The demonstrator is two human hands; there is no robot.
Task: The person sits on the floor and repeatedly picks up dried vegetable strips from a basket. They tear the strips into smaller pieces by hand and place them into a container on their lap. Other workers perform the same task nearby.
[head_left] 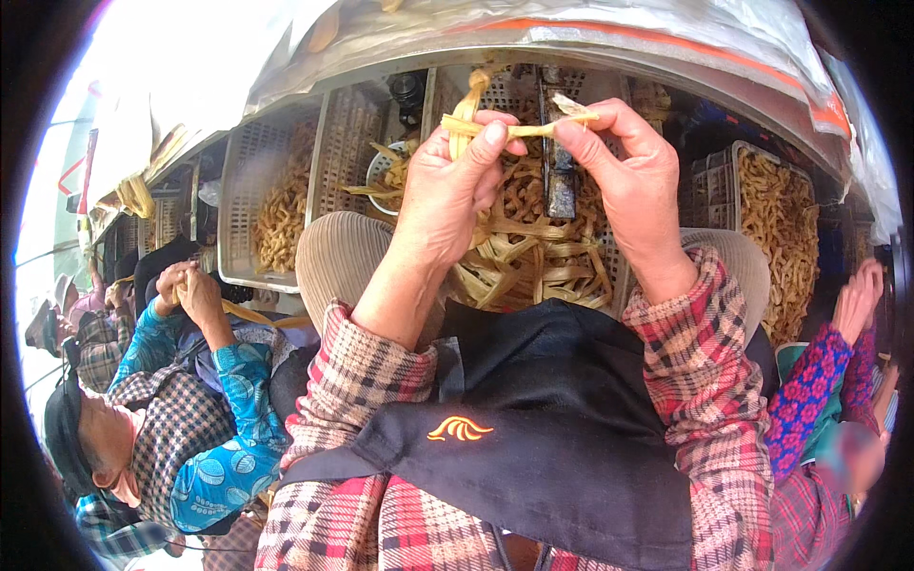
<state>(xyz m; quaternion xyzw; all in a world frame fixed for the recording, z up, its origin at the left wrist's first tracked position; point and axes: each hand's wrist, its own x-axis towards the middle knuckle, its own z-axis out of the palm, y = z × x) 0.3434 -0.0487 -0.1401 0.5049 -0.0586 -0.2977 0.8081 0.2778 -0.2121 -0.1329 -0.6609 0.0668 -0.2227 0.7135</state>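
A flat yellow fibrous strip (531, 130) stretches between my two raised hands, with a looped, knotted part standing up above my left hand. My left hand (446, 181) pinches it between thumb and fingers. The strip's other end, with a pale ragged tip, is pinched by the thumb and fingertips of my right hand (630, 157). Below my hands lies a heap of long loose strips (533, 271), in front of my lap. Many short knotted pieces (522, 186) fill the crate beyond them, partly hidden by my hands.
A dark, worn bar (560, 193) lies across the middle crate. At left are a white bowl of strips (381, 186) and a pale crate (238, 224) of knotted pieces; another full crate (738, 190) is at right. Co-workers sit on both sides. White sheeting (381, 38) hangs beyond.
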